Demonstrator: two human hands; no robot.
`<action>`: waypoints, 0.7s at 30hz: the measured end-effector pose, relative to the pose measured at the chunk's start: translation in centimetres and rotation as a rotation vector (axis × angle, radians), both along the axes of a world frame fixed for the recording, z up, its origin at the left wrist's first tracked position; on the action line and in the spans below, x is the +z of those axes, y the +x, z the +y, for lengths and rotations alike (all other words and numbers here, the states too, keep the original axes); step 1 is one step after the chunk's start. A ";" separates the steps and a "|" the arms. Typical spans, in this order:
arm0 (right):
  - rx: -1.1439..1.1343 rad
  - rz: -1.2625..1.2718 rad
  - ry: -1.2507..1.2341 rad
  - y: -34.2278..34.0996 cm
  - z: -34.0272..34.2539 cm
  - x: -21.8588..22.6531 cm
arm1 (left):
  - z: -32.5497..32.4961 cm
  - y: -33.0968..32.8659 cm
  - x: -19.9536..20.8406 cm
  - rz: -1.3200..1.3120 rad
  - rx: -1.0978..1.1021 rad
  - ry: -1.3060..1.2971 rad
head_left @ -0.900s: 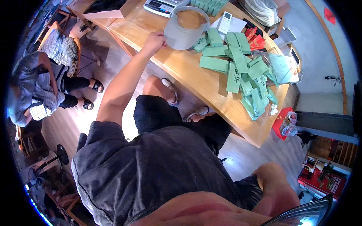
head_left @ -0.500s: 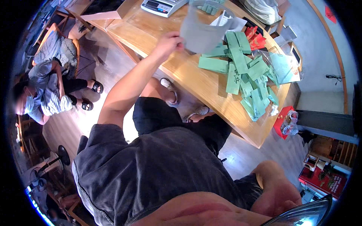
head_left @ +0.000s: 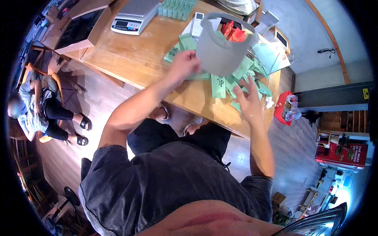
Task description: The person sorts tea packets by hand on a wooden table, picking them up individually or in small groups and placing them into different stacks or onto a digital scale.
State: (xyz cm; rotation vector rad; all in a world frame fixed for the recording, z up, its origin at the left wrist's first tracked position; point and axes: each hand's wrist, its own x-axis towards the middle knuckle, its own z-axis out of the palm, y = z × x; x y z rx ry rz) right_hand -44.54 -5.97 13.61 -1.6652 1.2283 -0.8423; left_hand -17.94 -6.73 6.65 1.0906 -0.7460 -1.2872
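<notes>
Over the near side of the wooden table (head_left: 130,55), my left hand (head_left: 185,66) grips the left side of a frosted, see-through grey container (head_left: 220,51) with a raised rim. Its thumb and fingers are closed on the container's wall. My right hand (head_left: 247,98) is below and right of the container, apart from it, fingers spread and empty. Beneath both lie many flat green packets (head_left: 219,85) with dark handwriting, in a loose pile. The container hides part of that pile, and red packets (head_left: 236,33) show behind it.
A digital scale (head_left: 134,17) stands at the back left, beside a tray of green packets (head_left: 177,10) and a white remote (head_left: 197,24). A cardboard box (head_left: 84,31) sits further left. A red box (head_left: 284,109) is off the table's right corner. A seated person (head_left: 39,106) is at the left.
My right hand has come up from the lower right to the pile. My left hand still holds the container, now above the packets. The view has shifted, showing more of the table's back.
</notes>
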 end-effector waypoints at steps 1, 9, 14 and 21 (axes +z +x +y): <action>0.038 -0.047 0.105 0.1 -0.1 -0.8 | 1.1 -1.0 0.2 -0.016 -0.040 -0.014; 0.176 -0.076 0.134 2.8 -0.6 -1.2 | 4.0 0.6 -1.0 -0.258 -0.047 -0.141; 0.257 -0.262 -0.039 5.9 -1.2 -0.3 | 3.5 2.7 0.2 -0.258 -0.012 -0.207; 0.197 -0.105 -0.055 13.0 -4.6 1.0 | 1.2 8.4 1.3 -0.477 0.137 -0.157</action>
